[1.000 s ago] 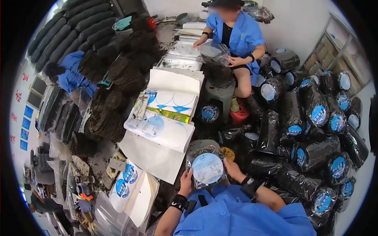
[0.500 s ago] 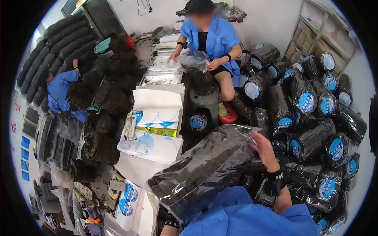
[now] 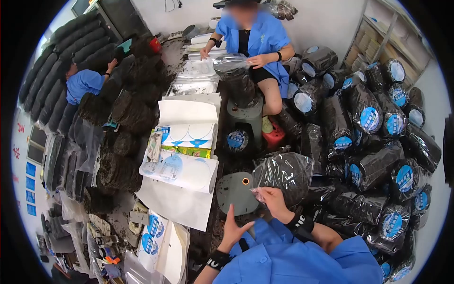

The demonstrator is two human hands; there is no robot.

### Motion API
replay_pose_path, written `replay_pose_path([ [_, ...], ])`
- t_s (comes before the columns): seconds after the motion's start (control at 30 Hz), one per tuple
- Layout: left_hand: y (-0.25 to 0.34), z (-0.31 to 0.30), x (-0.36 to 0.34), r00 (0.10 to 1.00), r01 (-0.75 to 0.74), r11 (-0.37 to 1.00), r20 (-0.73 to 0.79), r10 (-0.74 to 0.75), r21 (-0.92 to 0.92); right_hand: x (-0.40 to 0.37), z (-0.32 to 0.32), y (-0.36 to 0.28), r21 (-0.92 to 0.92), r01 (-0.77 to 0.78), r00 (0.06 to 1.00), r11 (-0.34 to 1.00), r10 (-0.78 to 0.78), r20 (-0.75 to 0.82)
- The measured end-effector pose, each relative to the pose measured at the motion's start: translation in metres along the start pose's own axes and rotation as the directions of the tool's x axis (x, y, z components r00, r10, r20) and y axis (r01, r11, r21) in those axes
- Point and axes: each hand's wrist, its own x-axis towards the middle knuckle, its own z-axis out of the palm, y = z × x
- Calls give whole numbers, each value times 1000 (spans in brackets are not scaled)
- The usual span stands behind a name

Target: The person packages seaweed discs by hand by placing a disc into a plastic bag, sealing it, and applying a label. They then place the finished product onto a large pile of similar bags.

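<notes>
The person's left hand is open, thumb and fingers spread, touching nothing. The right hand pinches the near-left edge of a clear bag packed with dark material. This bag is just right of a grey stool with 1 round hole in its top.

To the left, on the desk, lie white sheets printed with blue circles; a strip of green and yellow print shows between 2 of them. To the right, wrapped dark packs, many with round blue or white labels, are heaped together.

Beyond the stool, a seated co-worker in a blue shirt has both hands at the top of another clear bag with dark contents. A red object is near that co-worker's foot. Dark stacks stand left of the sheets. Farther left, a second co-worker reaches toward long black rolls piled by the wall.
</notes>
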Motion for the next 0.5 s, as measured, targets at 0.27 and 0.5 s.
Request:
replay_pose_path([
  [0.27,-18,54,46,954,268,894,-29,-298,-360,-26,14,-62,-724,547,762,420,-607,223],
  [0.5,-37,42,42,940,82,884,-258,-221,-459,-37,-113,-33,-845,59,925,531,-348,-154],
])
